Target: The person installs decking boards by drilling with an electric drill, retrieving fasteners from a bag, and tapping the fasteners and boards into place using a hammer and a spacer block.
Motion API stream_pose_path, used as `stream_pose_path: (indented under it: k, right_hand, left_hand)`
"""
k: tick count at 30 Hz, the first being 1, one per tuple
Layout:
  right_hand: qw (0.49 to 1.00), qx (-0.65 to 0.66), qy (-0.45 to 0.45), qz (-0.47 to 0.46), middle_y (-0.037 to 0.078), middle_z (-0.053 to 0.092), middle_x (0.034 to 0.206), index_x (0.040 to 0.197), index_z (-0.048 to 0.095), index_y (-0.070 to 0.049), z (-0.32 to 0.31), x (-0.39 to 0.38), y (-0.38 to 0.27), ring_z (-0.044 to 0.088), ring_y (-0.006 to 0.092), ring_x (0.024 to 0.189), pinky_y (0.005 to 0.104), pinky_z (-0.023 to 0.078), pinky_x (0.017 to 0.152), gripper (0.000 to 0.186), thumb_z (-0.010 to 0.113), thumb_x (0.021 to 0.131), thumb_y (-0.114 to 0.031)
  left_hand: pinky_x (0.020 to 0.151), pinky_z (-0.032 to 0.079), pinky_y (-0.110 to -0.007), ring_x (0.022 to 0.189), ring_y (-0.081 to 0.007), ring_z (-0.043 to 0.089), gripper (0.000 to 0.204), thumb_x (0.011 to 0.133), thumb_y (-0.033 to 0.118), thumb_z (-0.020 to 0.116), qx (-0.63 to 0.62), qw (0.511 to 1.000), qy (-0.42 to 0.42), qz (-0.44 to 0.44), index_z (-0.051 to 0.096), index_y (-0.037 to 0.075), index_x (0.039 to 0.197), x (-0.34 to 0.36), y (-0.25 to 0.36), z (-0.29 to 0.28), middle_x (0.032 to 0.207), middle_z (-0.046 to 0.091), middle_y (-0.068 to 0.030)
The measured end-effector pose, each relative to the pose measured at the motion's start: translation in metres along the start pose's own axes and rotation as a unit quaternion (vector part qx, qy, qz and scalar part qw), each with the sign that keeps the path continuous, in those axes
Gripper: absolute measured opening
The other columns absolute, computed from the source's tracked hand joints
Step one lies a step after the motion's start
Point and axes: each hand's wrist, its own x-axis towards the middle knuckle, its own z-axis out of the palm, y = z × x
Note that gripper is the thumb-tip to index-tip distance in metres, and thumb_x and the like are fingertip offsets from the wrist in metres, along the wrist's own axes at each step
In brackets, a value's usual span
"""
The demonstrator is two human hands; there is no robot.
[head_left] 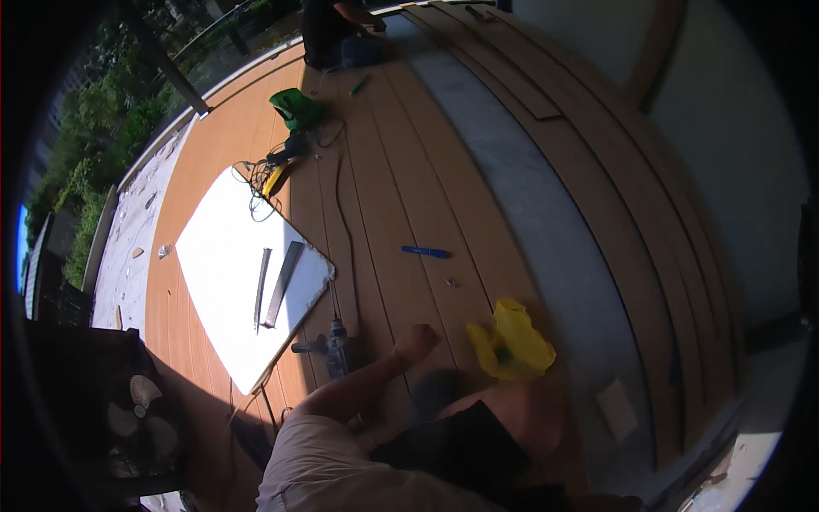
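Note:
My left hand (417,343) is closed in a loose fist low over the brown deck boards (384,213). Whatever its fingers hold, if anything, is hidden. To its right lies a crumpled yellow plastic bag (514,346), apart from the hand. A drill with a side handle (339,350) rests on the boards to the left of my wrist, its long bit pointing away. Farther ahead is a blue marker pen (426,252). No right hand can be made out; blurred bare skin and black cloth fill the lower right.
A white panel (226,247) carries two dark strips (281,283). Beyond it are cables, a yellow-and-black tool (275,179) and a green container (295,109). Another person (337,34) crouches at the far end. Loose boards (597,196) lie along the right; a fan (141,410) stands lower left.

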Motion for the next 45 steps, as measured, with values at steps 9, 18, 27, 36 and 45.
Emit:
stream_pose_path:
  k: [9,18,27,36,45]
  right_hand:
    - [0.981,-0.087,-0.054,-0.162,0.028,0.07,0.108,0.115,0.065,0.002,-0.049,0.029,-0.087,0.065,0.0478,0.1,0.0547,0.051,0.089,0.047,0.048,0.104,-0.04]
    - [0.917,-0.135,-0.074,-0.369,0.025,0.062,0.125,0.14,0.057,-0.012,-0.153,0.199,-0.539,0.056,0.0416,0.116,0.05,0.049,0.096,0.041,0.052,0.104,-0.031]
    - [0.834,-0.013,-0.217,-0.507,0.013,0.069,0.116,0.125,0.066,-0.004,-0.178,0.216,-0.903,0.064,0.0258,0.103,0.0438,0.053,0.095,0.038,0.051,0.107,-0.035]
    - [0.737,-0.004,-0.101,-0.669,0.022,0.07,0.11,0.131,0.062,-0.006,-0.153,0.213,-1.293,0.069,0.0371,0.101,0.0485,0.055,0.088,0.042,0.057,0.102,-0.035]
    - [0.664,0.198,0.112,-0.712,0.022,0.071,0.104,0.11,0.068,-0.003,-0.254,0.23,-1.612,0.069,0.039,0.097,0.048,0.056,0.084,0.03,0.065,0.093,-0.028]
  left_hand:
    - [0.106,0.046,-0.051,0.13,-0.042,0.048,0.045,0.093,0.026,0.063,-0.133,0.931,0.136,-0.313,0.055,0.005,0.132,0.084,-0.236,-0.062,0.14,0.051,-0.0202]
    - [0.12,0.034,-0.049,0.148,-0.0434,0.032,0.056,0.098,0.025,0.052,-0.015,0.884,0.15,-0.442,0.044,0.005,0.15,0.059,-0.467,0.019,0.159,0.036,-0.0212]
    - [0.12,0.034,-0.053,0.147,-0.0457,0.032,0.056,0.097,0.016,0.048,-0.091,0.862,0.3,-0.398,0.04,-0.005,0.149,0.09,-0.469,0.005,0.159,0.035,-0.0246]
    - [0.118,0.037,-0.051,0.146,-0.0476,0.033,0.06,0.099,0.018,0.051,-0.163,0.85,0.194,-0.462,0.035,-0.002,0.153,0.074,-0.458,-0.009,0.16,0.031,-0.0272]
    - [0.119,0.033,-0.055,0.143,-0.0464,0.037,0.06,0.095,0.02,0.054,-0.168,0.855,0.218,-0.44,0.041,-0.008,0.147,0.095,-0.462,-0.033,0.154,0.04,-0.0283]
